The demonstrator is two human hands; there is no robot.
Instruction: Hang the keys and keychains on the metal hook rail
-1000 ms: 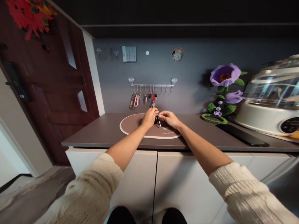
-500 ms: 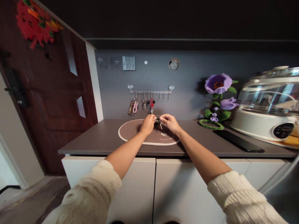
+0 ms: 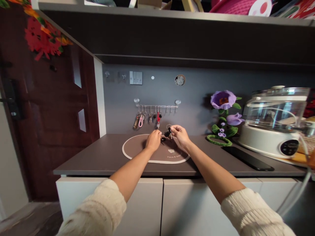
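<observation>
My right hand (image 3: 180,135) pinches a metal ring with a bunch of keys (image 3: 168,132), held up over the oval brown mat (image 3: 137,154). The keys have dark heads and hang below the ring. To their left, my left hand (image 3: 153,140) is closed, thumb and fingertips together. Beside its fingertips shows a small dark key-like piece (image 3: 162,140); whether the hand grips it is unclear. Behind both hands, a clear hook rail (image 3: 157,106) on the wall carries several keys, a pink strap (image 3: 140,121) and a red key holder (image 3: 158,117).
On the counter's right stand a purple flower ornament (image 3: 223,100) and a white appliance with a clear top (image 3: 268,137). A black phone (image 3: 247,158) lies in front of them. Overhead a dark shelf (image 3: 172,36) juts out. A brown door (image 3: 61,137) is at left.
My hands have moved apart slightly; the key ring, between both hands before, is now at my right fingertips. The view has tilted up, showing items on the shelf.
</observation>
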